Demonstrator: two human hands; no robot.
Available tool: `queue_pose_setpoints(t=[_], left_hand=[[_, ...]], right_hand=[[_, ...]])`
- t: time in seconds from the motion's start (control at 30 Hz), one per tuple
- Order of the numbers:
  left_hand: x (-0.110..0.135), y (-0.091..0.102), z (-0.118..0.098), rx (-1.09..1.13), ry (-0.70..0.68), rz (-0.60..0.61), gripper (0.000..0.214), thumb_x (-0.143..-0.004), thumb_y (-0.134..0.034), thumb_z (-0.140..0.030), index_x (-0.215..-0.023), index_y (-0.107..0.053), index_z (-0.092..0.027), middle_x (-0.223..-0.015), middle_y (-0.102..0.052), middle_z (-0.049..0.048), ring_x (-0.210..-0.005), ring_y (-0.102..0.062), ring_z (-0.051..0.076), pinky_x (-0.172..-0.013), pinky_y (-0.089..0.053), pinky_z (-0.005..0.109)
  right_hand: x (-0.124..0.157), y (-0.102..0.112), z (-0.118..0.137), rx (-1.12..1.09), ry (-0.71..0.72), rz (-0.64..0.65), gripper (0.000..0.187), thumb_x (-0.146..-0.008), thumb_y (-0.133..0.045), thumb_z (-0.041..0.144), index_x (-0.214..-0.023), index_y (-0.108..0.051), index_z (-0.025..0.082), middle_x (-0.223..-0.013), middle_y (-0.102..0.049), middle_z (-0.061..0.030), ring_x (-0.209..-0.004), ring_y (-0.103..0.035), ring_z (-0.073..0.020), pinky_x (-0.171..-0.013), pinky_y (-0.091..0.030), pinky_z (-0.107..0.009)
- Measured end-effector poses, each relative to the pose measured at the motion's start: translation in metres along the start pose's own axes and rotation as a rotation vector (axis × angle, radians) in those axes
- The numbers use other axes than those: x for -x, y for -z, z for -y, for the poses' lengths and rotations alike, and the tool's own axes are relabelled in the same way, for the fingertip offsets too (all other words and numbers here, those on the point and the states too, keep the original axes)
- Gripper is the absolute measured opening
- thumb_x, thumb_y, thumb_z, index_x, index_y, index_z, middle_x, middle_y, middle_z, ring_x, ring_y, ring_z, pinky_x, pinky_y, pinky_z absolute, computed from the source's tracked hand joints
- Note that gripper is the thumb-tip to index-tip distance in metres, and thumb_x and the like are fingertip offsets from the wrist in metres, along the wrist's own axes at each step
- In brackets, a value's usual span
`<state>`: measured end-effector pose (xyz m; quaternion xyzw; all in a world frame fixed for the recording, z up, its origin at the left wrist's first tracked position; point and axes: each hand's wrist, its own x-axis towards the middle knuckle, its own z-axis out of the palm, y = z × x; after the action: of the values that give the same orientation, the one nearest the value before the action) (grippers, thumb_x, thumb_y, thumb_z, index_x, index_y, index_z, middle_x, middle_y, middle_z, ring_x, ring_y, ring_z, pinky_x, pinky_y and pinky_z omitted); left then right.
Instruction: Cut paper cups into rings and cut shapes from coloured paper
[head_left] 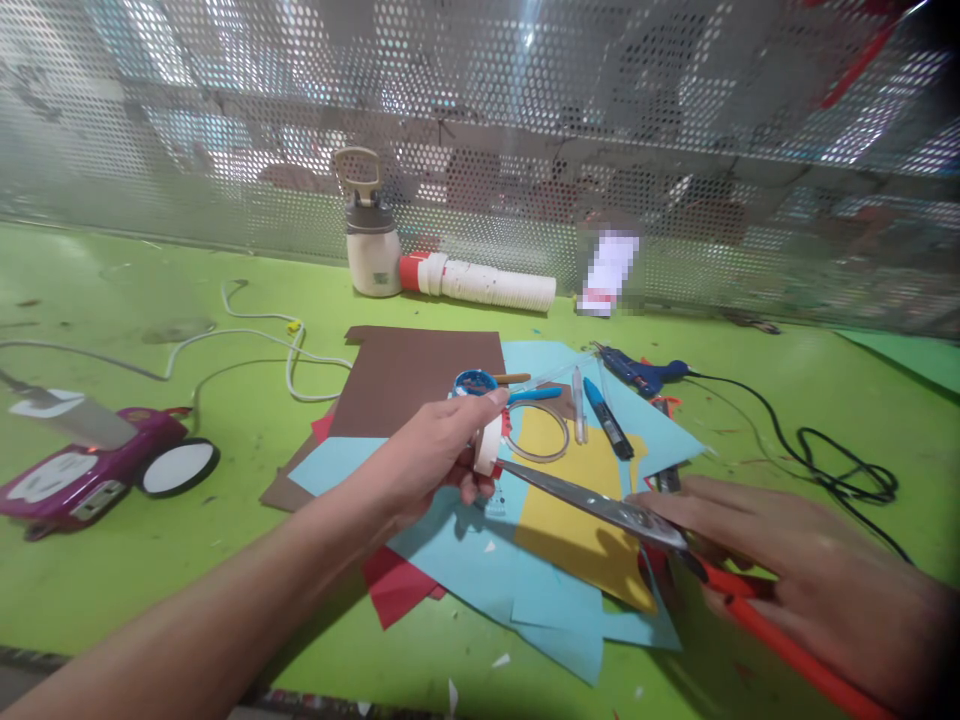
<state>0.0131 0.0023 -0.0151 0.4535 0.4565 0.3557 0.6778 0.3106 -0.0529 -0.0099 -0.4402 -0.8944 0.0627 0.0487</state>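
My left hand [442, 450] is closed around a small white curved piece [489, 445] with red at its edge; it resembles part of a paper cup, and my fingers cover much of it. A pair of scissors [592, 505] with red handles is gripped in my right hand [772, 560]. The scissor tips reach the lower right edge of the white piece. Under both hands lie sheets of light blue paper [450, 545], yellow paper [555, 515] and brown paper [420, 375]. Just behind the white piece are a roll of blue tape [474, 381] and a thin ring [566, 440].
A blue glue gun [641, 370] with a black cord, a blue marker [607, 418] and a pen [579, 405] lie beyond the scissors. At left sits a purple device [97, 465] with a cable. A jug [373, 250] and stacked paper cups [487, 282] stand near the perforated panel [487, 130].
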Motion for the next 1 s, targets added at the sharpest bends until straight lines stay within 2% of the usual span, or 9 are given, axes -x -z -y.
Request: queue_pose_setpoints(t=[0.13,0.33,0.57,0.83,1.0], left_hand=[[0.000,-0.001,0.000,0.004,0.003,0.011,0.040,-0.083,-0.057,-0.055,-0.082,-0.059,-0.015,-0.055,-0.057,0.0011,-0.045,-0.055,0.011,-0.036,-0.038,0.017],[0.000,-0.001,0.000,0.006,0.007,0.004,0.040,-0.083,-0.058,-0.055,-0.082,-0.059,-0.015,-0.055,-0.057,0.0005,-0.044,-0.055,0.011,-0.035,-0.037,0.016],[0.000,0.001,0.001,0.021,0.022,0.033,0.042,-0.083,-0.057,-0.056,-0.076,-0.057,-0.015,-0.054,-0.057,0.0012,-0.043,-0.055,0.010,-0.034,-0.036,0.016],[-0.001,0.000,0.002,0.006,0.049,0.060,0.042,-0.083,-0.056,-0.056,-0.084,-0.061,-0.014,-0.051,-0.055,0.0000,-0.040,-0.052,0.010,-0.034,-0.033,0.017],[0.000,0.000,0.002,-0.008,0.074,0.062,0.041,-0.084,-0.055,-0.054,-0.084,-0.063,-0.014,-0.051,-0.056,0.0008,-0.039,-0.051,0.010,-0.034,-0.032,0.018]], right_hand=[[0.004,-0.002,-0.003,-0.018,-0.004,0.031,0.051,-0.083,-0.061,0.023,-0.130,-0.051,0.041,-0.120,-0.065,-0.0022,-0.104,-0.066,-0.0233,-0.083,-0.056,-0.037],[0.005,0.000,-0.003,-0.038,0.010,0.034,0.048,-0.085,-0.060,0.026,-0.130,-0.051,0.037,-0.113,-0.066,-0.0058,-0.099,-0.066,-0.0245,-0.078,-0.057,-0.036],[0.007,-0.004,-0.007,0.011,0.041,0.009,0.052,-0.084,-0.060,0.025,-0.132,-0.046,0.041,-0.114,-0.066,-0.0022,-0.099,-0.067,-0.0220,-0.079,-0.057,-0.034],[0.003,0.007,0.003,-0.007,0.008,0.041,0.054,-0.078,-0.055,0.011,-0.126,-0.055,0.037,-0.109,-0.068,-0.0031,-0.094,-0.068,-0.0235,-0.077,-0.056,-0.034],[0.001,0.009,0.004,0.083,0.024,0.025,0.047,-0.080,-0.053,0.015,-0.123,-0.058,0.031,-0.112,-0.069,-0.0082,-0.093,-0.068,-0.0281,-0.073,-0.057,-0.037]])
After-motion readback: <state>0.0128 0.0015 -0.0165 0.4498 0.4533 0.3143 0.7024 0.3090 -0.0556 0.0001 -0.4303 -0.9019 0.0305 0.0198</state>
